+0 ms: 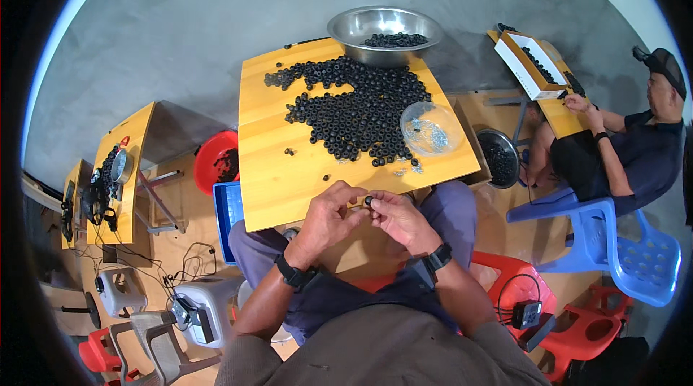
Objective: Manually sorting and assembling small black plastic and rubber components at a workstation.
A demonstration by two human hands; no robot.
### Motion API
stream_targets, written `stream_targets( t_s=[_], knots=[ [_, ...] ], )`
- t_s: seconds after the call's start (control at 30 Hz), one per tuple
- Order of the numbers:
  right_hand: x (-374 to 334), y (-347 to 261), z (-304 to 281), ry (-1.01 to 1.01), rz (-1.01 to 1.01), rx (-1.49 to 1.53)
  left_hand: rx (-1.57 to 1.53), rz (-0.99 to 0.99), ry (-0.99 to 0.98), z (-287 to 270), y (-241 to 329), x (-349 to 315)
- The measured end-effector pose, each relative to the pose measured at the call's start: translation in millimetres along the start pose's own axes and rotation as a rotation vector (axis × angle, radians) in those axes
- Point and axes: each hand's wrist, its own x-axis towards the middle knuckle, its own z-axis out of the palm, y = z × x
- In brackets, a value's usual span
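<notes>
At the near edge of the yellow table (271, 198), my two hands meet over my lap. My right hand (399, 221) pinches a small round black part (369, 200) between thumb and fingers. Fingers bent inward, my left hand (328, 216) is closed right beside that part; whatever lies between its fingertips is too small to make out. Beyond my hands spreads a heap of small black ring-shaped parts (361, 108). A clear round tub (432, 128) with small shiny metal pieces stands at the heap's right side, and a few such pieces (409, 168) lie loose near it.
A steel basin (385, 31) holding black parts stands at the table's far edge. On the floor are a red basin (215, 162), a blue crate (228, 216) and a dark bowl (499, 159). At right, another person (635, 141) works by a white box (530, 67).
</notes>
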Motion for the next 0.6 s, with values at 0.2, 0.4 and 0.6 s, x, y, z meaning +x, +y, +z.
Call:
stream_targets(
  t_s=[0.2, 0.4, 0.6],
  knots=[
    [-18.7, -3.3, 3.4, -0.117, 0.034, 0.077, -0.079, 0.054, -0.001, 13.0, 2.3, -0.1],
    [-32.2, -9.1, -1.0, -0.151, 0.102, 0.076, 0.004, 0.174, -0.053, 16.8, 14.2, 0.8],
    [-38.9, -2.3, -14.1, -0.148, 0.124, 0.056, 0.346, 0.325, -0.153, 22.9, 19.1, -0.2]
  ],
)
